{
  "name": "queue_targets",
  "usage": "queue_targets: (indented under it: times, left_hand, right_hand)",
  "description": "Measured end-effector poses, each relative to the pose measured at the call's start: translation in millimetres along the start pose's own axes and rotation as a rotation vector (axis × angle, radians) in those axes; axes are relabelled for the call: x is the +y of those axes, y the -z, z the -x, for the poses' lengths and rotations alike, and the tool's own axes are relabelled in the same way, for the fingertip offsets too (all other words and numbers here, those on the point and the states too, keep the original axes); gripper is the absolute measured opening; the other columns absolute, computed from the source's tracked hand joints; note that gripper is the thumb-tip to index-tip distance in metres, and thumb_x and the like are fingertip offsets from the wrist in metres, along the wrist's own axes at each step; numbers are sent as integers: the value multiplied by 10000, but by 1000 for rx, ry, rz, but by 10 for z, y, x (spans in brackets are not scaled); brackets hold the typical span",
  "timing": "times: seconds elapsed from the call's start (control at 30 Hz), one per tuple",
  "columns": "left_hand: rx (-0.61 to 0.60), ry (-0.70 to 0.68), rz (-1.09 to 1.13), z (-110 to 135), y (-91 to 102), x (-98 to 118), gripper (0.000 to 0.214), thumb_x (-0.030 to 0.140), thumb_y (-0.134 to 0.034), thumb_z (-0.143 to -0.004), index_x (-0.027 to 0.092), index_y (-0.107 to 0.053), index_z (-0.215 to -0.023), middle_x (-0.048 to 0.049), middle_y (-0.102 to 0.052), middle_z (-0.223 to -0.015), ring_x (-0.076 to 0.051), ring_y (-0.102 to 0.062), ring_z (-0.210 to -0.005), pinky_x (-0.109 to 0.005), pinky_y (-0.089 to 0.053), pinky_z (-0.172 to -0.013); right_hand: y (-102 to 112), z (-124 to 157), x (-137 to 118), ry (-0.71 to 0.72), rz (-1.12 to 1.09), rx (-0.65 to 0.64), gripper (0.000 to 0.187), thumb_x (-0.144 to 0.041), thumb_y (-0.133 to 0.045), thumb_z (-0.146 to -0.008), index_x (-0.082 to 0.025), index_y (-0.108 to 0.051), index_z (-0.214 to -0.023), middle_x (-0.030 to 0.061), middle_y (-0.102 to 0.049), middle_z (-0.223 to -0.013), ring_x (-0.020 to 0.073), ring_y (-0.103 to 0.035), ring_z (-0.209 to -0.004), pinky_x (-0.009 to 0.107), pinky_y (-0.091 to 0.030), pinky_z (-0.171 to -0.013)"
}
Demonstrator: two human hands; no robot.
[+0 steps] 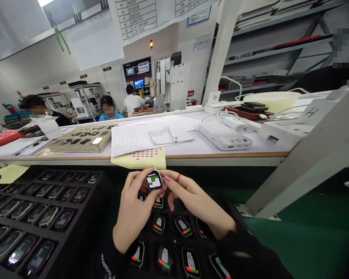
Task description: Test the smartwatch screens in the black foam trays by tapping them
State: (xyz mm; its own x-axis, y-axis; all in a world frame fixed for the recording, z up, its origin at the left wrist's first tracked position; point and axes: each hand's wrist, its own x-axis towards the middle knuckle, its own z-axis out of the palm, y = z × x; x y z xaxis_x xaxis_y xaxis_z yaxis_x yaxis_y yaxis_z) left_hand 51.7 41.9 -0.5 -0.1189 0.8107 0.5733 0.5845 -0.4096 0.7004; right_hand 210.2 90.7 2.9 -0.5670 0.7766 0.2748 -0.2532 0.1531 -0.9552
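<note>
Two half-closed hands (133, 211) hold one lit smartwatch (154, 181) between them

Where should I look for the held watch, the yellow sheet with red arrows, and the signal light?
Held watch (154, 181): head view, on its lit screen.
Yellow sheet (139, 158): head view, on its arrow-printed face.
Signal light (151, 43): head view, on its coloured section.

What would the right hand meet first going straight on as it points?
The right hand would meet the held watch first; it looks to be at or against its edge. The left hand comes next, probably; depth is unclear in this single view.
</note>
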Motion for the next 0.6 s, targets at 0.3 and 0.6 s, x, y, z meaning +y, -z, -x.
queue_targets:
  times: [0.3,0.6]
  left_hand:
    - [-30,-115,-107,-18,-32,-67,493,65,-609,-848,297,-570,-1281,-29,-560,-1044,-146,-600,-875,-271,-531,-812]
    - [-122,-111,-124,-18,-19,-31,498,118,-656,-843,332,-573,-1284,-31,-583,-1056,-189,-598,-927,-335,-534,-848]
  right_hand:
    - [-16,-46,165,53,33,13,406,-449,-684,-901,-182,-609,-1198,82,-636,-1093,215,-594,-968,287,-520,-760]
    - [11,-72,191,55,39,106,443,-597,-546,-949,-173,-660,-1008,27,-593,-802,154,-519,-657,265,-478,-623]
